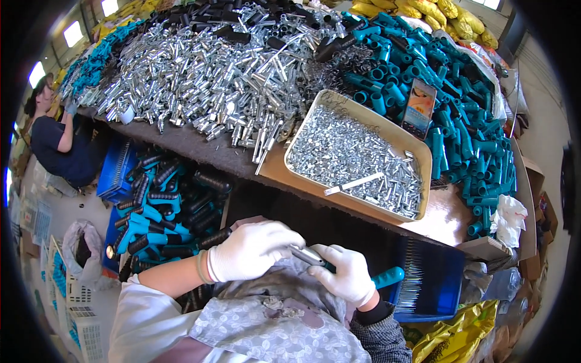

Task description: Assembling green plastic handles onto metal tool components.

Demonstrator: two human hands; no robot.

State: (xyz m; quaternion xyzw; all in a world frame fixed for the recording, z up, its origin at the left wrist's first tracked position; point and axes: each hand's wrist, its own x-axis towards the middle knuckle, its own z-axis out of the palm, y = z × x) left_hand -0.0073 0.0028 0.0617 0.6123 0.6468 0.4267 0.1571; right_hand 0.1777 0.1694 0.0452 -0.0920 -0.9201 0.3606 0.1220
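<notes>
Two white-gloved hands meet near the lower middle of the view, over a lap covered with a grey patterned cloth (pixel 284 314). The left hand (pixel 251 249) comes in from the left with the wrist bent and the fingers curled down, closed round the end of a short metal tube (pixel 305 255). The right hand (pixel 345 273) lies just right of it, palm toward the body, wrapped round a teal handle (pixel 387 277) whose far end sticks out to the right. Tube and handle run in one line between the two hands; whether they are joined cannot be told.

Just beyond the hands, a dark table edge runs across. On the table sits a beige tray (pixel 423 157) filled with small metal bits, with a flat metal strip (pixel 353 184) lying on them. Farther off lies a large heap of silver tubes (pixel 206 72), and to the right a heap of teal handles (pixel 460 109) with a phone (pixel 419 107) resting on it. Left of the lap, a blue crate (pixel 115 172) and black-and-teal grips (pixel 163 212) lie low. At the far left another person (pixel 57 142) sits.
</notes>
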